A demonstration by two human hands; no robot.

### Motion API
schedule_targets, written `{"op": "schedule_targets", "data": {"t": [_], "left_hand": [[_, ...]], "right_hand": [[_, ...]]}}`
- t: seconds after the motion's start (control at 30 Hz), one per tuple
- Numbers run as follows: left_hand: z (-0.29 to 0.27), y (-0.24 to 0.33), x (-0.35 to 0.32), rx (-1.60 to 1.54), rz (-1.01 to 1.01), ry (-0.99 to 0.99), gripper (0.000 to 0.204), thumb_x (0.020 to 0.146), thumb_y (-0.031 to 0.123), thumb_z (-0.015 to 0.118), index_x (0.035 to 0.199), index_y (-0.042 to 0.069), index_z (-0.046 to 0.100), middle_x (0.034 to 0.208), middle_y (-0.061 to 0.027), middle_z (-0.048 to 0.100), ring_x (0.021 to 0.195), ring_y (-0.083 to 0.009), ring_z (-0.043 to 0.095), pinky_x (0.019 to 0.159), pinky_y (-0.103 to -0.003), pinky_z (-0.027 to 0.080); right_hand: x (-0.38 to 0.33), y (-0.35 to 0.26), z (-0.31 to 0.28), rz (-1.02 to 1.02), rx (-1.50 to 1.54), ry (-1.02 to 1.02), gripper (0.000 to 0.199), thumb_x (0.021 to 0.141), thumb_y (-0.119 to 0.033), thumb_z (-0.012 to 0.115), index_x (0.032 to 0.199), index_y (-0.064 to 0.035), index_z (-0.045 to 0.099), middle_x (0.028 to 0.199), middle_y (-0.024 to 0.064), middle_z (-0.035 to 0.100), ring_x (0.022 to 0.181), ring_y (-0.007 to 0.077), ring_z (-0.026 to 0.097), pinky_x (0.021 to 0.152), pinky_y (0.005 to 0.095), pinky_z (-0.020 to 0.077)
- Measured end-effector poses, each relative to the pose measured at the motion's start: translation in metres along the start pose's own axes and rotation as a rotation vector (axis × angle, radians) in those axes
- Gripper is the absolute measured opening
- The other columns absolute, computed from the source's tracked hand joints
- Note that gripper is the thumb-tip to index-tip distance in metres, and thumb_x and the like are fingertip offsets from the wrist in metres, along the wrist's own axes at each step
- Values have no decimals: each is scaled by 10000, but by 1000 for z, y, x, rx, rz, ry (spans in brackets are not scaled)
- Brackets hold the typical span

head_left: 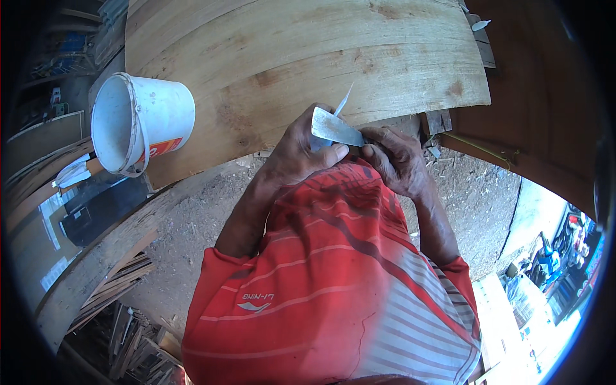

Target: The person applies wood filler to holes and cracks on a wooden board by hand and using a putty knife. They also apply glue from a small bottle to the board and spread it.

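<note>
In front of my red shirt, both hands are close together at the near edge of a wooden board. My right hand (399, 159) is closed around the narrow end of a flat metal scraper (340, 131), whose wide blade points left. Any handle is hidden by the fingers. My left hand (296, 149) is closed, its thumb under the blade, around a small bluish-white bottle (316, 142), mostly covered by the hand and blade. A thin white pointed nozzle (344, 101) sticks up behind the blade, apparently belonging to that bottle.
The large wooden board (289, 58) spans the far side. A white bucket (163, 109) lies tipped at its left edge. Another white nozzle (480, 25) shows by the right corner. Wood strips (115, 289) are piled lower left; a brown panel (532, 83) stands right.
</note>
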State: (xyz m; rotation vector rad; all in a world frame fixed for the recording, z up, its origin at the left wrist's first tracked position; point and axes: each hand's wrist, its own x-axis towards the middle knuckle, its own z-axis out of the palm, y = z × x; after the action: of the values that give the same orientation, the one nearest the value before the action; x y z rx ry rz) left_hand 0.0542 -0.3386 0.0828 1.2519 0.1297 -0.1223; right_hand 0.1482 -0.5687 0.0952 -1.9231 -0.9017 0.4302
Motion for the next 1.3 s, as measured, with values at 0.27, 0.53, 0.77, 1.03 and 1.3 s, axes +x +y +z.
{"op": "schedule_targets", "data": {"t": [0.27,0.53,0.77,1.03,1.3], "left_hand": [[-15,-11,3,-38,-105,-73,414,1051,331,762,1279,27,596,1043,-39,690,906,-101,628,789,-287,537],[-11,-17,6,28,-1,-18,336,1085,307,717,1211,25,586,878,19,588,734,-51,519,633,-237,459],[-10,-36,13,-11,-92,89,278,1147,353,596,1113,77,585,773,31,520,621,-43,465,526,-236,389],[-24,-51,18,179,-37,273,224,1154,294,552,1180,72,563,798,18,574,642,-36,513,522,-226,403],[-25,-56,44,524,271,438,255,1153,222,540,1304,20,573,1112,-86,708,1043,-178,661,906,-336,543]], "right_hand": [[0,-4,5,1,-121,75,316,995,-219,774,1266,-65,722,961,136,725,800,353,752,681,441,594],[0,-1,17,-76,-267,145,361,980,-244,798,1303,-99,726,919,112,713,729,317,738,614,416,587],[16,34,11,-5,-327,205,271,1005,-200,762,1243,-75,727,894,140,703,742,354,725,627,452,574],[36,61,12,91,-405,290,183,1031,-262,705,1127,-107,697,903,148,675,776,404,716,660,498,578],[58,80,20,108,-544,316,297,985,-281,739,1203,-82,709,1022,148,646,955,374,672,818,485,553]]}}
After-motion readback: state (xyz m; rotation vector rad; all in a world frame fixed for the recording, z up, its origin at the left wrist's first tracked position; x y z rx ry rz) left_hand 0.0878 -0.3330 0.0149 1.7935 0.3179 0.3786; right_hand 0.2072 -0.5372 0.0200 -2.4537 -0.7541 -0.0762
